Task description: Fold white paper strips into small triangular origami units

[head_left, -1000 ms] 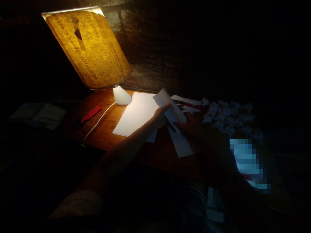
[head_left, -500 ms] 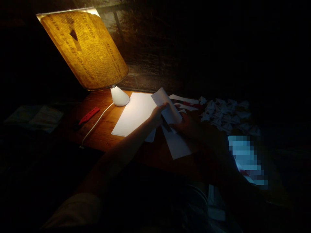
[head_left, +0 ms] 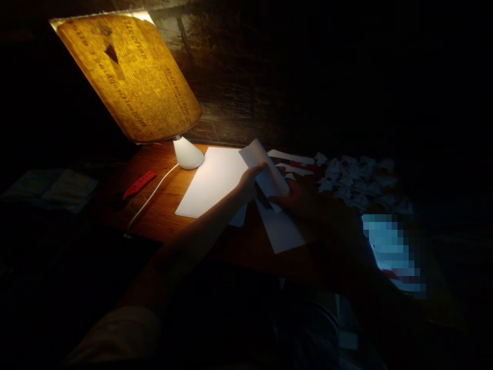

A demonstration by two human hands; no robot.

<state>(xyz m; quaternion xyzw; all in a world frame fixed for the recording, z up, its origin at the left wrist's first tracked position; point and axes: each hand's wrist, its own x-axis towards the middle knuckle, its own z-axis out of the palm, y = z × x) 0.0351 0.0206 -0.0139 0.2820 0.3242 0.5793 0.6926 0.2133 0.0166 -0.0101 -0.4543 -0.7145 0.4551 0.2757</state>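
A bent sheet of white paper (head_left: 269, 177) is held up above the table between both hands. My left hand (head_left: 249, 182) is closed on its left edge, thumb lying on the near face. On the lower right edge, my right hand (head_left: 290, 198) grips the same sheet; most of its fingers sink into shadow. Beneath lies another piece of white paper (head_left: 279, 231) on the wood. To the left, under the lamplight, rests a stack of white paper (head_left: 211, 177), partly covered by my left forearm.
A lit lamp (head_left: 188, 153) with a newspaper-print shade stands at the back left, its white cord (head_left: 150, 198) crossing the table (head_left: 165, 223). Nearby lies a red-handled tool (head_left: 140, 184). Several folded paper pieces (head_left: 354, 177) heap at the right, beside a glowing, pixelated screen (head_left: 391, 252).
The view has shifted slightly, so the lamp sits a little further left. Both hands keep their hold on the sheet, almost unmoved; the right fingers have shifted a little along its edge.
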